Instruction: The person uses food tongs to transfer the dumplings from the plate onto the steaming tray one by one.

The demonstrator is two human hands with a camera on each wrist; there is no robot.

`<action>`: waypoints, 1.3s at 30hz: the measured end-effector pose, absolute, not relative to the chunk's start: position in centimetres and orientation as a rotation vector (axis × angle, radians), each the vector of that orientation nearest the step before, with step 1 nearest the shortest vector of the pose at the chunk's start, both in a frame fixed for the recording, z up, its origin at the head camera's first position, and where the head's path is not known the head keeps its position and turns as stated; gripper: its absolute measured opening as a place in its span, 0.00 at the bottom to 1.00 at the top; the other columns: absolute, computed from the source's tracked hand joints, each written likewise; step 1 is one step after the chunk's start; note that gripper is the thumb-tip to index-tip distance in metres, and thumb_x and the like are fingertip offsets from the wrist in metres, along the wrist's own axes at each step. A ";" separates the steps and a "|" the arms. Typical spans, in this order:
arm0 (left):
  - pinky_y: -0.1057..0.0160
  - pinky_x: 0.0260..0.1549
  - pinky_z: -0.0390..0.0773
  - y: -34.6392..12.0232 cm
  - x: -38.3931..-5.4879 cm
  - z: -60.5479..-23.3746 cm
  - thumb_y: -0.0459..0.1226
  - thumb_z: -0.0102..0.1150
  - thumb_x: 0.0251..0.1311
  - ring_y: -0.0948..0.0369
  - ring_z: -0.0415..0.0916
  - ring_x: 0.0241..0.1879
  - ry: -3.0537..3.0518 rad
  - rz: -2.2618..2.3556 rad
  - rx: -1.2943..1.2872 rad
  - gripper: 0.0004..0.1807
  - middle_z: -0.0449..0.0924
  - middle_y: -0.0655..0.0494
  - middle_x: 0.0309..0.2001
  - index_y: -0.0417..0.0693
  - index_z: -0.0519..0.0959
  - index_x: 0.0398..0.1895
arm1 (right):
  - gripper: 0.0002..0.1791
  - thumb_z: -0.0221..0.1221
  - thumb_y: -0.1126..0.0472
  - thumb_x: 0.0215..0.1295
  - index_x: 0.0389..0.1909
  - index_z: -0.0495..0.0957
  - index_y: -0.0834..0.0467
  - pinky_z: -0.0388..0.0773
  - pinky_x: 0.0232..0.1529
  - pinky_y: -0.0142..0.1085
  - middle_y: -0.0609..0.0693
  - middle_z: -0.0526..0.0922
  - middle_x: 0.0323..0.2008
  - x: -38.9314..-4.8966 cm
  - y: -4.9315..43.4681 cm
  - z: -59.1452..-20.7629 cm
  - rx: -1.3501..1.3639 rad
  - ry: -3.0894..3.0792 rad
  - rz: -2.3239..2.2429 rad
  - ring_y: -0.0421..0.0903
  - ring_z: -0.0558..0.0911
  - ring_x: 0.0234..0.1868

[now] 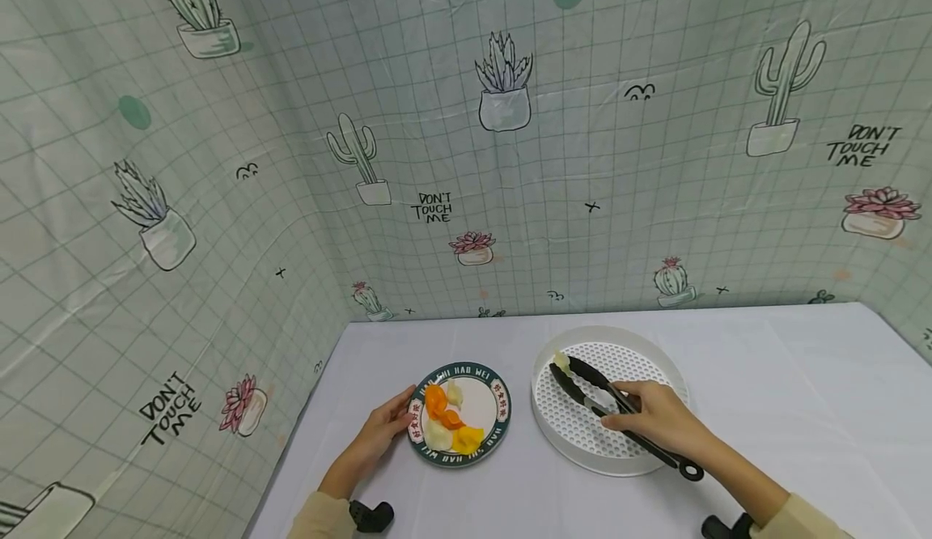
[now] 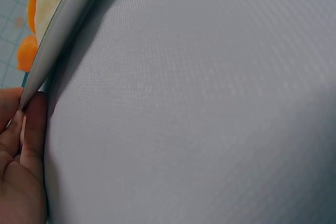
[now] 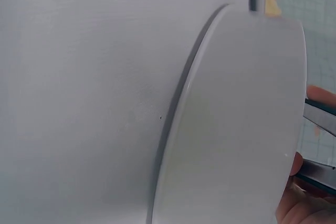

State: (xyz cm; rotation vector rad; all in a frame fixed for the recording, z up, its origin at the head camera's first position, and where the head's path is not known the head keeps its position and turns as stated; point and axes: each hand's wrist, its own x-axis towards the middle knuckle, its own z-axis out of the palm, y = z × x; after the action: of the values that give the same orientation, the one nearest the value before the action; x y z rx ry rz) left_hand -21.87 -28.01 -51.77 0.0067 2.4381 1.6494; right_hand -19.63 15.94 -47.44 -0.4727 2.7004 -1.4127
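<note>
My left hand (image 1: 382, 428) pinches the left rim of a round plate (image 1: 479, 397) with a dark green lettered border. Orange, yellow and pale pieces (image 1: 451, 419) lie on the plate. In the left wrist view, the thumb and a finger grip the rim (image 2: 65, 35). My right hand (image 1: 658, 418) holds black-and-silver tongs (image 1: 593, 375) over a round white tray (image 1: 607, 464) with a perforated base. A small pale yellow piece (image 1: 561, 360) sits at the tongs' tips, by the tray's far left. The tray's wall (image 3: 236, 119) hides the tips in the right wrist view.
A white cloth covers the table (image 1: 786, 409). Behind and to the left hangs a pale green gridded curtain (image 1: 582, 159) printed with cacti. The plate stands left of the tray, with a gap between them. Black straps (image 1: 371, 516) are near the wrists.
</note>
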 end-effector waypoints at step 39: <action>0.43 0.70 0.54 -27.3 -22.1 -51.7 0.30 0.49 0.73 0.40 0.52 0.73 2.427 1.693 -0.022 0.28 0.55 0.36 0.75 0.35 0.60 0.74 | 0.41 0.72 0.52 0.55 0.62 0.71 0.75 0.72 0.26 0.31 0.45 0.79 0.27 -18.5 13.6 -45.1 -0.625 2.549 -1.450 0.40 0.73 0.28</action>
State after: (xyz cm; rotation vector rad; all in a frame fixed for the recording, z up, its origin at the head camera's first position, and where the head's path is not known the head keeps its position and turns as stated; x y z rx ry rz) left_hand -22.07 -27.28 -51.74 -0.0222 2.4269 1.6927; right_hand -18.49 13.57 -45.08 -0.6247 2.5487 -1.4499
